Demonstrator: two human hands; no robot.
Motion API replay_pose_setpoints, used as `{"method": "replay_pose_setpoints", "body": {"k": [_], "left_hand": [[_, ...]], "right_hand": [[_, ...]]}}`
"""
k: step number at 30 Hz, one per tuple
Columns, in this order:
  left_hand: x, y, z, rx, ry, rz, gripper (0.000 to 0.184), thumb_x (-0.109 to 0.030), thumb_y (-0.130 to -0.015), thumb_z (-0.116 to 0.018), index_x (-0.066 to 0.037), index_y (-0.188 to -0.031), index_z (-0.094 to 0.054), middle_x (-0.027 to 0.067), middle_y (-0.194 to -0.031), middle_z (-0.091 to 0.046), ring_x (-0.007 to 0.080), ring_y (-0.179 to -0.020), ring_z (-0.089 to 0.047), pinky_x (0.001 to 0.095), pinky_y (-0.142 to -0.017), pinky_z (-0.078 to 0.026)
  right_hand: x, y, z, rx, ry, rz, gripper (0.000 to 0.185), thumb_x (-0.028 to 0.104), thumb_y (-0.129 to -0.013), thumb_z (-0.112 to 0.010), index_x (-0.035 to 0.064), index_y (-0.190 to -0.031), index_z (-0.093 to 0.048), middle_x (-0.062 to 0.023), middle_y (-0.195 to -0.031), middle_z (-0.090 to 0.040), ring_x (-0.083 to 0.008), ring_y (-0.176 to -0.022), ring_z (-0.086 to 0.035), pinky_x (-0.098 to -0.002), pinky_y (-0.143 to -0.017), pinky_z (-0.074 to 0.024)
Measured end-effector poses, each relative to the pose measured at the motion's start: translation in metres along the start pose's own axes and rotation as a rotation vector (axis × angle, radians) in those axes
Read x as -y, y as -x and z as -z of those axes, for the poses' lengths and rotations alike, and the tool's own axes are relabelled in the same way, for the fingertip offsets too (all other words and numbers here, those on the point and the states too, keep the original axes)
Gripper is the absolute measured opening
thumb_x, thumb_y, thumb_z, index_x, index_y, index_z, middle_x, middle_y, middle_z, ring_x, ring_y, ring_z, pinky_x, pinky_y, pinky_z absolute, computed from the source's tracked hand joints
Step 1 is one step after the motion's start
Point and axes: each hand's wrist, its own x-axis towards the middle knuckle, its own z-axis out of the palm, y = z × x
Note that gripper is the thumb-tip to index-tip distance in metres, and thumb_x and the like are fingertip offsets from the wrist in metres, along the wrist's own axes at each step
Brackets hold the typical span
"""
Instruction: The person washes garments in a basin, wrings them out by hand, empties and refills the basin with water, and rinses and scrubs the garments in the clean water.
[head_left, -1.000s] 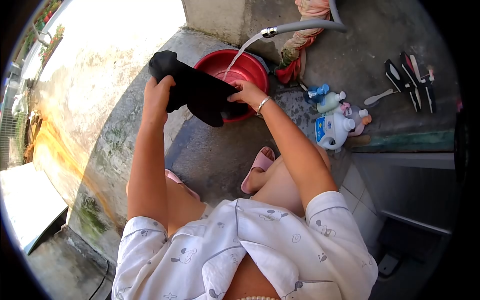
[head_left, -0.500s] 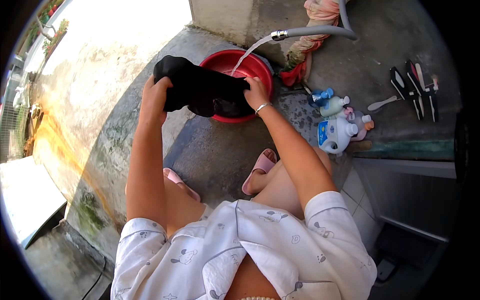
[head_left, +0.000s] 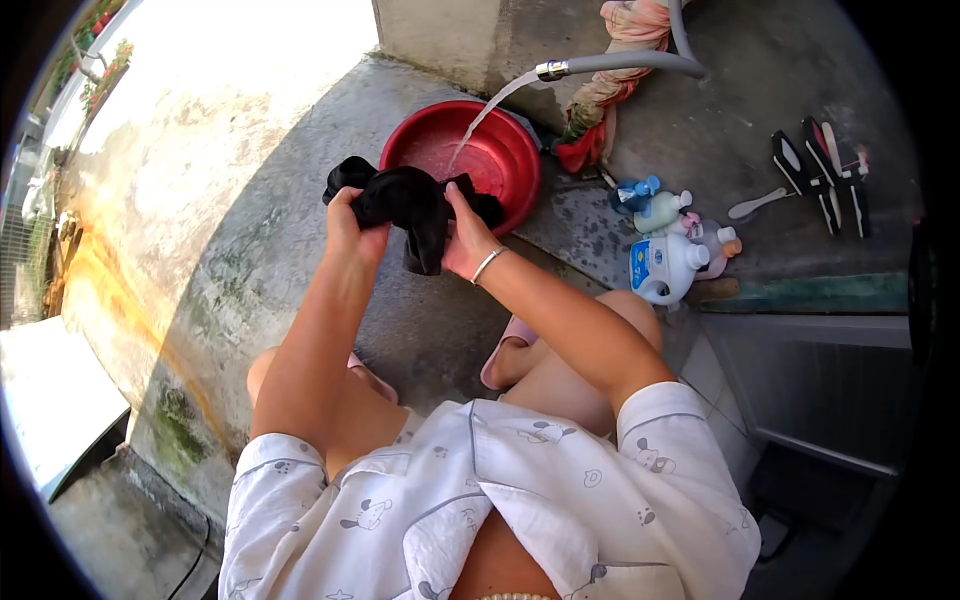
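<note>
While water is streaming from the gray hose (head_left: 625, 62) into the red basin (head_left: 520, 160), the left hand (head_left: 358, 232) and right hand (head_left: 468, 235) are closing around the bunched black cloth (head_left: 405, 205), holding it over the basin's near-left rim. Bottles (head_left: 665, 262) are standing to the right.

Worn by the person: one white short-sleeved pajama shirt (head_left: 420, 510), notched collar, grey piping at collar, front edge and sleeve cuffs (head_left: 662, 407), printed in grey with cartoon dogs, paw marks and lettering. One pearl necklace (head_left: 512, 597). One silver-toned bracelet (head_left: 488, 265), right wrist. One pair of pink open-toed slippers (head_left: 506, 352).
</note>
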Motion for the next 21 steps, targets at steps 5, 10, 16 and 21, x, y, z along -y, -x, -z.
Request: {"method": "replay_pose_setpoints", "body": {"k": [5, 10, 16, 21], "left_hand": [[0.023, 0.017, -0.001, 0.025, -0.136, 0.022, 0.032, -0.006, -0.075, -0.049, 0.003, -0.105, -0.051, 0.0163, -0.102, -0.06, 0.0294, -0.098, -0.059, 0.0413, -0.095, -0.047], [0.017, 0.026, -0.002, 0.285, -0.135, 0.153, 0.033, -0.011, -0.083, -0.052, 0.0, -0.114, -0.054, 0.0166, -0.109, -0.061, 0.0278, -0.105, -0.058, 0.0423, -0.097, -0.045], [0.021, 0.003, 0.034, 0.471, -0.686, -0.289, 0.032, -0.038, -0.093, -0.052, -0.01, -0.104, -0.06, 0.0122, -0.106, -0.063, 0.0244, -0.093, -0.063, 0.0395, -0.082, -0.054], [0.031, 0.032, -0.011, 0.375, -0.142, 0.056, 0.031, -0.036, -0.095, -0.049, -0.01, -0.109, -0.059, 0.0121, -0.108, -0.063, 0.0243, -0.097, -0.063, 0.0404, -0.085, -0.053]], "right_hand": [[0.024, 0.035, -0.043, 0.17, 0.043, 0.238, 0.048, 0.035, -0.079, -0.074, 0.0077, -0.114, -0.056, -0.009, -0.118, -0.055, -0.0197, -0.108, -0.054, -0.036, -0.087, -0.0459], [-0.008, 0.016, -0.032, -0.175, 0.796, 0.859, 0.032, 0.017, -0.069, -0.077, 0.004, -0.088, -0.054, -0.0112, -0.091, -0.053, -0.0296, -0.094, -0.053, -0.0376, -0.085, -0.0431], [-0.006, 0.052, -0.064, 0.08, 1.013, 1.24, 0.028, 0.003, -0.059, -0.071, 0.0071, -0.072, -0.046, -0.0058, -0.077, -0.049, -0.0277, -0.08, -0.051, -0.0373, -0.07, -0.0417], [0.005, 0.039, -0.079, 0.037, 1.064, 1.245, 0.024, 0.017, -0.063, -0.071, 0.0098, -0.074, -0.05, -0.0063, -0.075, -0.055, -0.0283, -0.075, -0.058, -0.0401, -0.065, -0.046]]}}
